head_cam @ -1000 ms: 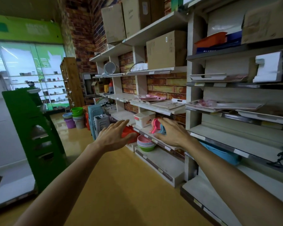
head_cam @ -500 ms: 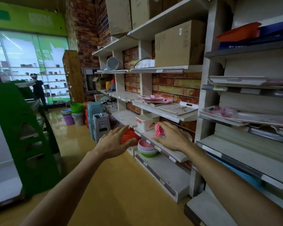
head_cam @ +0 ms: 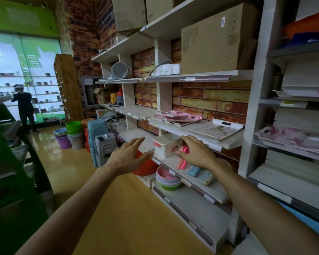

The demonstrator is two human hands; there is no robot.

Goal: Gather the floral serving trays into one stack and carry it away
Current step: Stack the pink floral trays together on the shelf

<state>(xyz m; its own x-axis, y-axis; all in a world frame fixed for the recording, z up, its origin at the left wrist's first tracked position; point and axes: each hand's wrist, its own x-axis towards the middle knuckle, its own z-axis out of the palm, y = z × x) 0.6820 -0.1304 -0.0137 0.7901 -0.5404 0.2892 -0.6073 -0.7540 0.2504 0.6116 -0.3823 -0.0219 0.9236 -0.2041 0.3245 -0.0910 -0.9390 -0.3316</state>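
Note:
A cream tray with a floral print (head_cam: 214,130) lies flat on the middle shelf, and a loose pile of pink floral trays (head_cam: 175,117) sits to its left on the same shelf. More pink-patterned trays (head_cam: 291,138) rest on the right-hand rack. My left hand (head_cam: 126,157) is stretched forward with relaxed, spread fingers and holds nothing. My right hand (head_cam: 195,153) reaches out beside it, fingers straight, below the tray shelf and in front of a white lidded box (head_cam: 167,146). Neither hand touches a tray.
Pink and blue scoops (head_cam: 182,162) lie on the lower shelf, stacked bowls (head_cam: 167,180) below them. Cardboard boxes (head_cam: 215,39) fill upper shelves. Stacked stools (head_cam: 99,142) and buckets (head_cam: 73,134) stand in the aisle. A green rack (head_cam: 11,172) flanks the left. A person (head_cam: 25,107) stands far back.
The view has moved closer along the shelving and the trays appear larger. Both hands stay outstretched and empty, shifting slightly toward the shelves.

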